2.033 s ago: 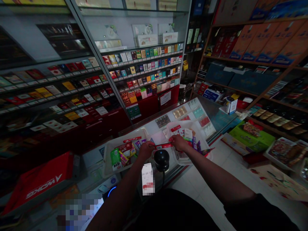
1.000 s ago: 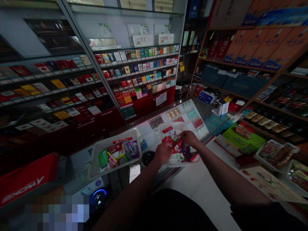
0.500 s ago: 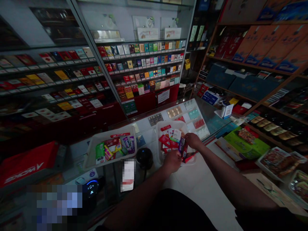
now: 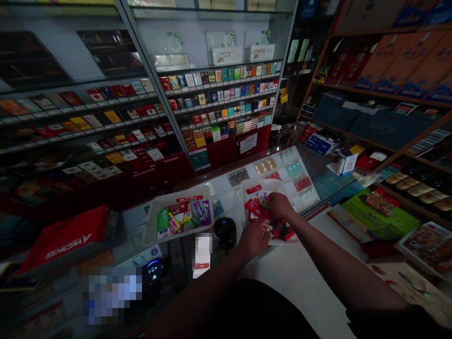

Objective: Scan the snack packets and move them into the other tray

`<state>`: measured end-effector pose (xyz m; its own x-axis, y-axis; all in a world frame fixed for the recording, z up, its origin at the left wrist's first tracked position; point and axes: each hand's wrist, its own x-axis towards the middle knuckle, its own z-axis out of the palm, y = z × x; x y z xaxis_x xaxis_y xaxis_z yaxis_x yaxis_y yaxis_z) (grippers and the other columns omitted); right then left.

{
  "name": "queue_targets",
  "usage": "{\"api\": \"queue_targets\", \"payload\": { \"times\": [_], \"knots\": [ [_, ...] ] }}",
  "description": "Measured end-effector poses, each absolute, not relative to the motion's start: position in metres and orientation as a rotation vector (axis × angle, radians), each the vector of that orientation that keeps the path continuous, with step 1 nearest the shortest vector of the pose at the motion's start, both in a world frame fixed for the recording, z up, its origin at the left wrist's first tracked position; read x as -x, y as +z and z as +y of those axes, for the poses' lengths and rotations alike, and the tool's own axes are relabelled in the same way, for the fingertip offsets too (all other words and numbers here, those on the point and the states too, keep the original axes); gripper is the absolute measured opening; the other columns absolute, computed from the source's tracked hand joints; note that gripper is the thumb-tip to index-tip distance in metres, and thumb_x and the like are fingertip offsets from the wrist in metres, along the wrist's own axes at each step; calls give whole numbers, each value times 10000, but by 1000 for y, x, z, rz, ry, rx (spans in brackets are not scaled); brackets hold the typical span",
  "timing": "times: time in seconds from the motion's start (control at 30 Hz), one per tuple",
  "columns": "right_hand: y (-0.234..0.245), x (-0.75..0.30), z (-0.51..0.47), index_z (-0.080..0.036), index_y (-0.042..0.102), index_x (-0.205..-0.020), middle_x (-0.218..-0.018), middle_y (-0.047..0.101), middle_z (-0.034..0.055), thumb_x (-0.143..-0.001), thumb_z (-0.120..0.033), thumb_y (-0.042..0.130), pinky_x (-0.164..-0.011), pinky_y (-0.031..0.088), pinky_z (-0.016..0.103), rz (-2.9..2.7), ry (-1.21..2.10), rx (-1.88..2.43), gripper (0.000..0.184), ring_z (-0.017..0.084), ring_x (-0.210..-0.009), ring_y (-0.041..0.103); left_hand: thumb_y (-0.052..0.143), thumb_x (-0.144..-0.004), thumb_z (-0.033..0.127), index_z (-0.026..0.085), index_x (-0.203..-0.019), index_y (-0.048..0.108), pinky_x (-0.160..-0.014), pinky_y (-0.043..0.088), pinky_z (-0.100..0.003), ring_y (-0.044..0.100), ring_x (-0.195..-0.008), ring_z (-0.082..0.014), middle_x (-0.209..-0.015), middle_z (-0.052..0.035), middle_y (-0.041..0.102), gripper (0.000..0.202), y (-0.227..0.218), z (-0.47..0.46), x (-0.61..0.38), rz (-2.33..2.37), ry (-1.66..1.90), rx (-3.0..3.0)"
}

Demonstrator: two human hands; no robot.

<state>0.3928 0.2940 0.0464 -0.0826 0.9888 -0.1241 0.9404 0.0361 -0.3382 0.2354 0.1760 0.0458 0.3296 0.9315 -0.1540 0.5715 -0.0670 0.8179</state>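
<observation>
White plastic tub (image 4: 243, 200) holds flat red packets (image 4: 253, 206); right hand (image 4: 279, 205) hangs over it, left hand (image 4: 254, 238) beside its front, fingers curled (grips indiscernible from here).

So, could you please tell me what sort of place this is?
Most likely a small shop: rows of small packs line a tall display cabinet, and two white tubs of brightly wrapped items sit on a glass counter.

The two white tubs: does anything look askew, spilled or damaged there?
The right-hand tub looks odd: it seems to jut past the counter, over the floor. No spill or damage shows, though the hands hide some packets.
</observation>
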Motion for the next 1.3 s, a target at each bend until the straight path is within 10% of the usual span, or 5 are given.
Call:
{"api": "queue_targets", "payload": {
  "times": [0.5,1.3],
  "knots": [
    [91,-199,268,-163,747,-837,-856,748,55,-827,-170,567,-686,383,214,-2173,806,1581,181,135,-766,636,570,-854,214,189,-924,703,-738,461,-264,671,-809,-165,-882,-36,745,153,84,187,-37,1799,736,-1547],
    [-8,-17,281,-83,737,-1050,-1101,731,197,-915,-210,536,-793,461,239,-2364,868,1849,274,229,-1010,695,577,-878,221,149,-1034,661,-737,479,-280,692,-828,-184,-958,-85,750,192,40,173,108,1974,721,-1281]
  ]
}}
